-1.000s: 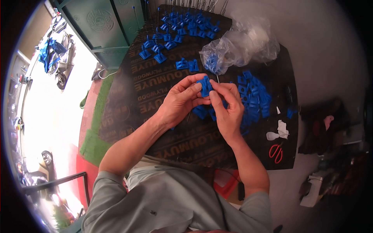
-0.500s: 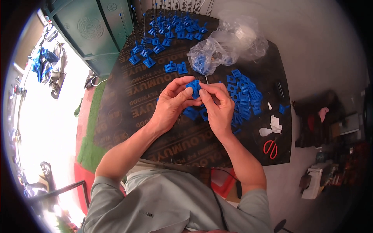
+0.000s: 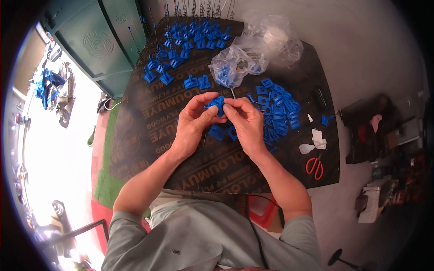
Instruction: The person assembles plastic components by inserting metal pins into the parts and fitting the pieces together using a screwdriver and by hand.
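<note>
Both hands pinch one blue plastic clip (image 3: 218, 103) above the plywood board (image 3: 149, 135): left hand (image 3: 193, 123) steadies, right hand (image 3: 246, 123) works it (likely assembling); loose clip pile (image 3: 279, 110) right of it.

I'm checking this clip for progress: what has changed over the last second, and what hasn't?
Little has changed. Both hands keep pinching the same small blue plastic part between their fingertips above the dark board; the left hand and right hand only shifted their fingers slightly on it. The view moved a little, being head-worn. The pile of blue parts, clear plastic bags and red scissors stayed put.
</note>
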{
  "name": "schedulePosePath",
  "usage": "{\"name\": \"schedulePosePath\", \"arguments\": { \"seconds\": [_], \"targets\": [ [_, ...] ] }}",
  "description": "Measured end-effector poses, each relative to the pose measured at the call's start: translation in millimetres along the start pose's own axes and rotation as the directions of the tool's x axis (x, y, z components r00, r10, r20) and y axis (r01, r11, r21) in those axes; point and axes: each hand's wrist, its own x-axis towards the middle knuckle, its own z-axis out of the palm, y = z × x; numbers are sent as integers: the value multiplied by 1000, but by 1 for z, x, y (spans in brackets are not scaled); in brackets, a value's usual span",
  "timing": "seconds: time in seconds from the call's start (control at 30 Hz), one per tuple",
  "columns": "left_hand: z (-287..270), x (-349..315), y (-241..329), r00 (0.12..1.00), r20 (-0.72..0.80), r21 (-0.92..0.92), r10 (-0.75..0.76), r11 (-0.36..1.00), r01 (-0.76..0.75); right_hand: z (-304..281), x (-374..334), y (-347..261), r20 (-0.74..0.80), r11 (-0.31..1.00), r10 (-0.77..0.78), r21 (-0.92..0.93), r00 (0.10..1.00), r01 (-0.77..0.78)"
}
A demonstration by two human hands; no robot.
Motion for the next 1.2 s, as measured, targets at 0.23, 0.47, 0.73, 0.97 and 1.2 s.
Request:
{"name": "schedulePosePath", "arguments": {
  "seconds": [0.23, 0.47, 0.73, 0.97, 1.2],
  "targets": [
    [0, 3, -6, 997, 43, 74, 60, 995, -63, -6, 0, -2, -9, 996, 84, -6, 996, -84],
    [-7, 0, 2, 997, -55, 130, 58, 990, -50, -5, 8, -10, 156, 933, -46, -346, 987, 98],
    [-5, 5, 1, 999, 16, 84, -50, 995, 49, -23, 13, -1, 210, 934, -40, -338, 977, 111],
    [-9, 4, -6, 999, 48, 310, -11, 951, -5, -28, 16, -14, 290, 889, 0, -439, 957, 133],
    [-11, 5, -8, 1000, 31, 446, 3, 895, -16, -27, 13, -20, 281, 874, 33, -473, 959, 109]
  ]
}}
